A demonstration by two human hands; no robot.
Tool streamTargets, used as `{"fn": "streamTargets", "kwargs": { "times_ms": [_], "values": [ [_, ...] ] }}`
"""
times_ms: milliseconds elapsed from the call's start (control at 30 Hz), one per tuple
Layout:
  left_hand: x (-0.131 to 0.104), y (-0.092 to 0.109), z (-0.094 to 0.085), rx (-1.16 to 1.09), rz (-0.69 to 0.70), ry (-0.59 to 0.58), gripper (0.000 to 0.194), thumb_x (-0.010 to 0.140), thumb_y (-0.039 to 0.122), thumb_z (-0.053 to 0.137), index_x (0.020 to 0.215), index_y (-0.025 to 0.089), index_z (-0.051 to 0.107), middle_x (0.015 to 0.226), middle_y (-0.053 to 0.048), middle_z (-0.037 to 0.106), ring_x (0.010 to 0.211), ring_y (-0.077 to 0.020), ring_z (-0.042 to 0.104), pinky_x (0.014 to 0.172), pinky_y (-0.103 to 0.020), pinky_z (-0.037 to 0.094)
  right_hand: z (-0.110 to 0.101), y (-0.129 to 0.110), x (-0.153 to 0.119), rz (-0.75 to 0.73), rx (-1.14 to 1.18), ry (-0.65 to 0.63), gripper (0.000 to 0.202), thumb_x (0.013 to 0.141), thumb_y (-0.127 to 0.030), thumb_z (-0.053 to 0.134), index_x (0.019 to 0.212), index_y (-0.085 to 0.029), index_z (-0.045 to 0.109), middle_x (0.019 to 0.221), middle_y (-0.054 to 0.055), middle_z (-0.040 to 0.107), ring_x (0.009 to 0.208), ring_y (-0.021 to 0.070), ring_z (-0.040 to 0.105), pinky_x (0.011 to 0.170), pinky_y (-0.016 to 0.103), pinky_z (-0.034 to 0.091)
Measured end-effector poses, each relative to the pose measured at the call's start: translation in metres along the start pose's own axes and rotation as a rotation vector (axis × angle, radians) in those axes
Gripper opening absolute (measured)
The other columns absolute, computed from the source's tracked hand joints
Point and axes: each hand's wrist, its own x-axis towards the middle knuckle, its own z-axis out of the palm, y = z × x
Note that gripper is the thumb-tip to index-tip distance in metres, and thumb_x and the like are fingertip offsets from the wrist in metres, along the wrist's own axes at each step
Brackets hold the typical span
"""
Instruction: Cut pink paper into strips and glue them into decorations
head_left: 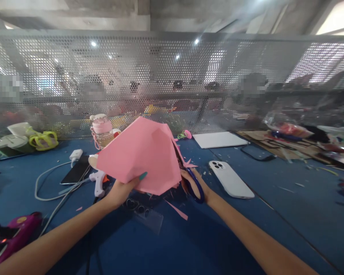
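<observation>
A large pink paper sheet (145,152) with angular edges is raised above the blue table. My left hand (124,191) grips its lower edge, thumb on top and the other fingers hidden underneath. On the right, my right hand (199,181) is closed around the dark blue handles of a pair of scissors (199,193). The scissor blades lie along the paper's right edge, where a narrow pink strip (190,164) hangs beside them. Below on the table rests a loose pink offcut (177,210), near a clear plastic piece (150,219) with round shapes.
To the left are a glue gun (99,183), a dark phone (78,170) with a white cable, and a pink-lidded bottle (101,130). A white phone (231,179) and white sheet (220,139) lie right. A perforated metal screen (166,72) stands behind.
</observation>
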Motion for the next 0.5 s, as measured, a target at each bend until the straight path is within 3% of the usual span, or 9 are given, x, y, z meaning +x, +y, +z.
{"fn": "streamTargets", "kwargs": {
  "times_ms": [100,233,333,433,500],
  "values": [
    [0.003,-0.004,-0.001,-0.093,-0.035,0.037,0.038,0.05,0.035,0.073,0.082,0.015,0.065,0.086,-0.009,0.068,0.072,-0.0203,0.062,0.057,-0.028,0.051,-0.002,-0.003,0.0,-0.002,-0.013,-0.038,0.05,0.064,-0.066,0.049,0.044,-0.02,0.042,0.031,-0.007,0.036,0.027,0.0057,0.035,0.03,0.019,0.028],
    [0.01,-0.005,-0.004,-0.187,-0.001,0.154,0.039,0.049,0.032,0.074,0.083,0.017,0.066,0.086,-0.007,0.069,0.079,-0.0224,0.064,0.06,-0.029,0.053,-0.006,-0.013,-0.002,0.021,-0.05,-0.143,0.048,0.068,-0.059,0.051,0.043,-0.019,0.047,0.029,-0.006,0.035,0.027,0.0059,0.034,0.031,0.02,0.028],
    [0.016,-0.001,-0.008,-0.149,0.105,0.267,0.039,0.055,0.035,0.071,0.089,0.018,0.065,0.096,-0.007,0.068,0.096,-0.0247,0.061,0.075,-0.031,0.051,-0.011,-0.018,-0.003,0.064,-0.076,-0.237,0.045,0.069,-0.055,0.054,0.044,-0.018,0.05,0.031,-0.006,0.037,0.026,0.0056,0.034,0.03,0.019,0.029],
    [0.018,0.004,-0.012,-0.021,0.202,0.366,0.038,0.065,0.037,0.067,0.098,0.019,0.063,0.113,-0.006,0.062,0.114,-0.0231,0.051,0.095,-0.029,0.04,-0.016,-0.021,-0.005,0.107,-0.094,-0.343,0.041,0.071,-0.05,0.056,0.045,-0.018,0.055,0.032,-0.006,0.039,0.025,0.0057,0.034,0.029,0.019,0.031],
    [0.019,0.005,-0.015,0.095,0.247,0.402,0.037,0.07,0.038,0.063,0.102,0.019,0.061,0.117,-0.006,0.061,0.118,-0.0225,0.047,0.099,-0.029,0.034,-0.019,-0.023,-0.007,0.127,-0.098,-0.396,0.037,0.07,-0.047,0.058,0.047,-0.018,0.057,0.032,-0.006,0.04,0.025,0.0065,0.036,0.029,0.02,0.033]
  ]
}}
